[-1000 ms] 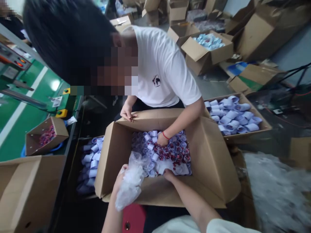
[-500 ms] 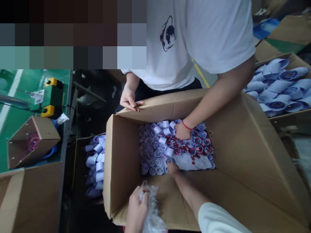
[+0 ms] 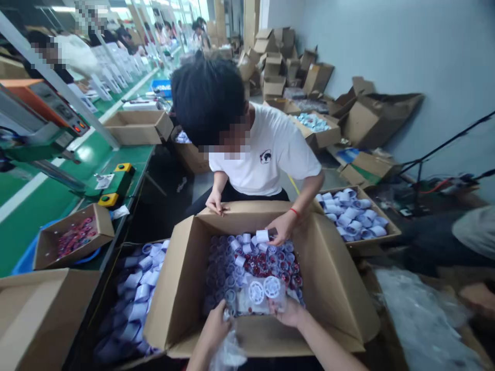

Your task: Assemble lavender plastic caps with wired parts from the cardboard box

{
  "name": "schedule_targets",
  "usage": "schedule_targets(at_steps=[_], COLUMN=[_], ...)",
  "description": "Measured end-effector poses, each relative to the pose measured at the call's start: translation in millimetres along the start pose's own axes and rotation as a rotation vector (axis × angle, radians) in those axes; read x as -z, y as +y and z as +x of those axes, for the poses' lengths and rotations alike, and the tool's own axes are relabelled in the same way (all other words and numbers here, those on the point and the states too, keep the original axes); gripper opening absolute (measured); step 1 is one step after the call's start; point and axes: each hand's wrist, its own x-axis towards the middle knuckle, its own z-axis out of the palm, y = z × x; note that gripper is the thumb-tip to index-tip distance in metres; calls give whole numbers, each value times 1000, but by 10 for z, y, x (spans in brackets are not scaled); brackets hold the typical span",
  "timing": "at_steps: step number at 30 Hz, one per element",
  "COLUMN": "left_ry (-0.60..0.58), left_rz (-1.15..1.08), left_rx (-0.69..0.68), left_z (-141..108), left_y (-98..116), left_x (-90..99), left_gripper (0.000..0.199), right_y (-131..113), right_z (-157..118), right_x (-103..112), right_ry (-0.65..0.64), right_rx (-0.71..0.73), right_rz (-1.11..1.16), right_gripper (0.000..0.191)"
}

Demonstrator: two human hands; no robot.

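Observation:
A large open cardboard box [image 3: 270,342] holds rows of white cylindrical parts [image 3: 220,263], some with red pieces inside. My left hand [image 3: 216,322] is closed on a crumpled clear plastic bag [image 3: 230,350] over the near edge. Above the contents, my right hand [image 3: 292,312] holds two round white parts [image 3: 265,288] with spoked faces, side by side in clear plastic. A white sheet [image 3: 243,301] lies partly hidden beneath them. Across the box, a person's hand [image 3: 284,226] grips one white cylinder [image 3: 262,236].
White cylinders fill boxes at left [image 3: 139,288] and right [image 3: 351,214]. A carton of red pieces [image 3: 102,224] stands on the green workbench [image 3: 135,178]. The person in a white shirt [image 3: 253,170] sits opposite; clear plastic bags [image 3: 417,309] lie at right.
The view has tilted up and widened. My right hand has come up from the box contents with two round parts. The other person's hand has lifted a white cylinder.

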Motion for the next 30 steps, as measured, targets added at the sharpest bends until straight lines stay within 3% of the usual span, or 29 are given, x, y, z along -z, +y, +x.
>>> schedule_targets(at_steps=[4,6,10,13,16,23,27,30], left_ry=[110,130,121,96,109,372,365,358], left_rz=[-260,-285,-214,-167,-125,-170,-221,-244], left_rx=[-284,-372,-460,-485,-496,-420,-397,-402], left_z=[32,45,24,-20,-52,-38,23,111], left_y=[421,652,1041,1210,1309,1485,1448,1342], left_x=[-108,-150,-128,-68,-68,-298,-380,-420], left_gripper=[43,51,37,25,18,16,35,29], right_y=[-82,-121,-268,-404,-518,-717,-669,-668], right_z=[-235,-298,-415,-486,-508,-460,-489,-438], right_x=[-108,-171,-218,-176,-134,-267,-344,-297], right_ry=[10,2,-4,7,17,-31,-72,-116], right_rx=[106,142,185,182,165,200,199,217], right_rz=[108,139,162,137,87,-63,-165,-300], right_gripper=[22,22,17,18,21,27,30,29])
